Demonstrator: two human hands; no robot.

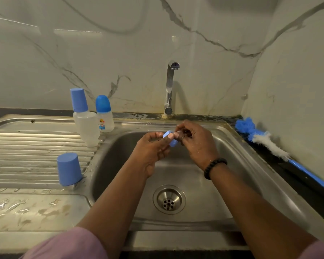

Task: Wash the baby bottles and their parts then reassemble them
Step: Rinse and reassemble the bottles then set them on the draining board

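Both forearms reach forward, converging. Left hand [151,146] palm up, fingers curled, grip pinching blue collar [170,138]. Right hand [196,140] knuckles up, fingertips pinching collar's other end. Beaded bracelet [214,168] on right wrist.

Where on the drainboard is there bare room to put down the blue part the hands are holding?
Free: the ribbed drainboard left of the upturned blue cap, and the wet flat strip in front of it. Crowded: the back corner by the basin, where two bottles and an upturned clear bottle stand together. Both hands hold the blue part over the basin.
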